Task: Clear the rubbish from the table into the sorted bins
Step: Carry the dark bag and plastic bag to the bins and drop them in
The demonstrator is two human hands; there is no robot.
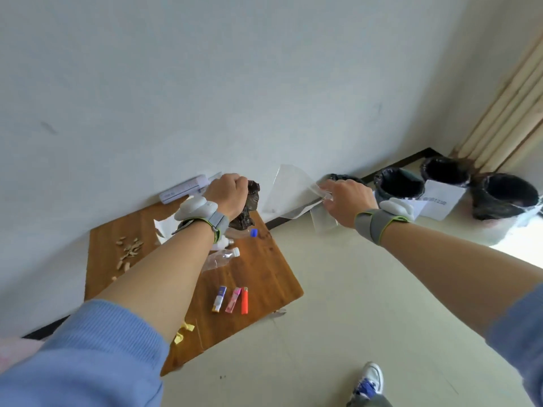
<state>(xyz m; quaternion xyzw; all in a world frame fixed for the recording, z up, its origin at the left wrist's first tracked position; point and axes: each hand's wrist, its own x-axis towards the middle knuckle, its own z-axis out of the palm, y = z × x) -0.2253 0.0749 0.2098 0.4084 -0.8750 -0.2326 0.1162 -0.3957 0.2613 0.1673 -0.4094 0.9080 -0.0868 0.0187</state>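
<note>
Held: clear plastic sheet, pinched by right hand, extending toward 10 o'clock; bins at 3 o'clock, nearer that hand. Also: left hand clenched round dark bag.

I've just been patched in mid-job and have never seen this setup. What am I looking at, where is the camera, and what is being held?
No machine here: a person's two bare hands, seen from one camera worn on their head, looking down. The left hand grips a dark crumpled bag; the right hand holds clear plastic film, out toward the black-lined bins. On the wooden table lie pale shells, clear bottles, three lighters and yellow scraps.
</note>
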